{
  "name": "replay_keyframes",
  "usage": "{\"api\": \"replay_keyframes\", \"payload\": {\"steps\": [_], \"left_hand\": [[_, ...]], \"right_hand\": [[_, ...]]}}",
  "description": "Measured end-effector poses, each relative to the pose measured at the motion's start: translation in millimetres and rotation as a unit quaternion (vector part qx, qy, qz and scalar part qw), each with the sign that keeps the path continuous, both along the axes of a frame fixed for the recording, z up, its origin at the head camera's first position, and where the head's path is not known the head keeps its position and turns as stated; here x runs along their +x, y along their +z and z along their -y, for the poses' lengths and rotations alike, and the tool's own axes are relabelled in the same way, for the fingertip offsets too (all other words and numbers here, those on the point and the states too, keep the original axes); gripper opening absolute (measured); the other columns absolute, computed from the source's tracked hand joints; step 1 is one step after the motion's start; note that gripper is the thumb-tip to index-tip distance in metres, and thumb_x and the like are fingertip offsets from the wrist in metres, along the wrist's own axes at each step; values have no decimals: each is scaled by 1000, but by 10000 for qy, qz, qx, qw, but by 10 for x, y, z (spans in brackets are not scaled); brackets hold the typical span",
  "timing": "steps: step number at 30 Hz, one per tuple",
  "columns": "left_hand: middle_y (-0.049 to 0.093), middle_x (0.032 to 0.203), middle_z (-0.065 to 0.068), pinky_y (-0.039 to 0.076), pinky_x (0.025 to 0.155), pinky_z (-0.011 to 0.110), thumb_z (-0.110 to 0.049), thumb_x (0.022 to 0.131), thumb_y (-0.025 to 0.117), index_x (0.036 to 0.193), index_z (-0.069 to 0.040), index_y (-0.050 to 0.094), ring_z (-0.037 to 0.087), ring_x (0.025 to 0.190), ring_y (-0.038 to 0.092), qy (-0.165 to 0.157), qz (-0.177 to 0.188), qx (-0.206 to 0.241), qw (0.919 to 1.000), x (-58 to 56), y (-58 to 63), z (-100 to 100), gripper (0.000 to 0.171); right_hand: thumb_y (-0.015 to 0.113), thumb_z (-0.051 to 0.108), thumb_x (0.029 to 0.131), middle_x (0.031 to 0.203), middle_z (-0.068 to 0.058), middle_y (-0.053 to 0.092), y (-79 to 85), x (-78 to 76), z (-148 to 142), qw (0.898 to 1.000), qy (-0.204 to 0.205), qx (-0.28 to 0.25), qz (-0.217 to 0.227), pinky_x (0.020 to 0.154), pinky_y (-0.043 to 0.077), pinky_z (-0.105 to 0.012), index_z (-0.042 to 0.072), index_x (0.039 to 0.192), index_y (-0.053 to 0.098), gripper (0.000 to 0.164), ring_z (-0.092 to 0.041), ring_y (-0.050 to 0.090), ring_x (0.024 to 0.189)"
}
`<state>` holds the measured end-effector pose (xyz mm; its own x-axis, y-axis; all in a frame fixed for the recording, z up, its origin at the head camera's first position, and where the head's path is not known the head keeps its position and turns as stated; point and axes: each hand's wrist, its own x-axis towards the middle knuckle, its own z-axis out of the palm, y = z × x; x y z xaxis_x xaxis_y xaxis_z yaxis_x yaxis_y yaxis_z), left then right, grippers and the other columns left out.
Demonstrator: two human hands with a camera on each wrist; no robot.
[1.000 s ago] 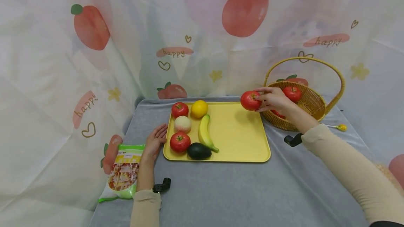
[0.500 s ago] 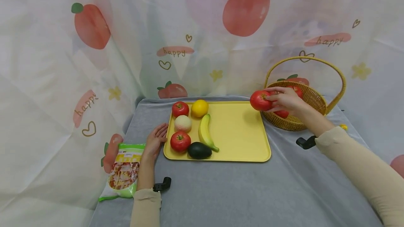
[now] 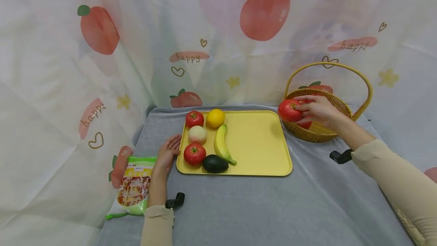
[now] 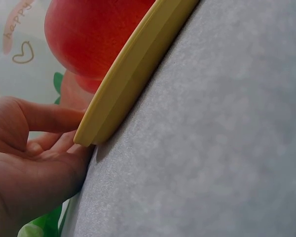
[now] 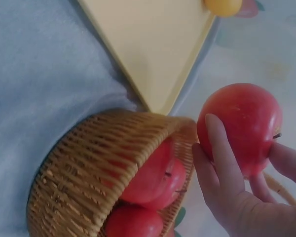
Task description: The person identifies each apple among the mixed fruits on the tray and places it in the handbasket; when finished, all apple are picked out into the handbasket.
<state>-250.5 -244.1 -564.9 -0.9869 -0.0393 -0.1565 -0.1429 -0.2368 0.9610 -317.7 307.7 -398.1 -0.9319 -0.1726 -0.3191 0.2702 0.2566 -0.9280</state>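
My right hand (image 3: 318,110) holds a red apple (image 3: 289,110) by its fingertips at the left rim of the wicker basket (image 3: 315,136). In the right wrist view this apple (image 5: 240,126) is raised beside the basket's opening, and several more red apples (image 5: 147,177) lie inside. At the left edge of the yellow tray (image 3: 256,147), my left hand (image 3: 167,153) rests with fingers extended and the thumb touching the rim. On the tray's left half sit two red apples (image 3: 195,154), a pale peach (image 3: 197,135), a yellow lemon-like fruit (image 3: 215,118), a banana (image 3: 222,145) and a dark avocado (image 3: 215,164).
A green-and-white food packet (image 3: 133,189) lies left of my left forearm on the grey cloth (image 3: 239,208). The basket's tall handle (image 3: 367,86) arches over it. A printed curtain (image 3: 218,29) hangs behind the table.
My right hand has carried the apple rightward, from over the tray's far right corner to the basket's left rim. My left hand stays at the tray's edge.
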Motion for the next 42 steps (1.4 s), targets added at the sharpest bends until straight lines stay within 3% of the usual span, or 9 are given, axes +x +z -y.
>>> {"api": "replay_keyframes", "payload": {"steps": [6,14,24,30,33,37,42], "left_hand": [[39,162,22,29,126,42,28,86,42,158,3,36,31,151,37,32,-8,-4,10000,25,11,-9,77],[40,162,21,30,125,41,28,86,42,158,2,37,31,151,38,26,29,16,10000,40,15,-18,77],[39,162,21,29,125,42,29,85,42,158,3,36,31,151,37,-8,19,36,10000,26,23,-15,77],[37,163,24,28,126,42,30,85,40,158,6,33,33,152,35,-37,-50,115,9999,28,16,-5,77],[39,162,23,29,126,42,29,85,40,158,5,34,32,152,36,10,11,107,9999,28,15,-7,77],[41,162,21,29,125,40,29,85,41,158,3,36,30,151,38,58,82,142,9998,30,16,-19,77],[39,162,20,29,126,40,28,86,42,158,3,35,30,151,37,7,74,63,10000,32,36,-25,77]], "right_hand": [[64,14,104,139,-20,49,-3,-6,-105,9997,-144,197,-67,85,62,-48,1,160,34,65,-21,73,94],[57,10,106,147,-21,38,40,3,-279,9999,-41,-17,105,92,59,-54,2,163,27,65,-21,67,101],[60,16,106,130,-8,50,73,22,-496,9997,-28,235,76,90,61,-50,4,162,30,65,-16,68,100],[59,15,106,142,-19,44,88,47,-617,9997,-52,217,82,91,60,-53,1,163,27,66,-18,70,101],[60,17,106,150,-21,34,98,68,-688,9994,-145,307,96,91,60,-52,9,162,36,61,-19,65,102],[62,17,105,148,-22,34,102,93,-790,9989,-267,366,96,89,61,-51,24,149,55,45,-21,63,101],[62,17,105,142,-23,38,98,100,-919,9990,-173,351,194,90,61,-52,21,148,52,44,-21,65,101]]}}
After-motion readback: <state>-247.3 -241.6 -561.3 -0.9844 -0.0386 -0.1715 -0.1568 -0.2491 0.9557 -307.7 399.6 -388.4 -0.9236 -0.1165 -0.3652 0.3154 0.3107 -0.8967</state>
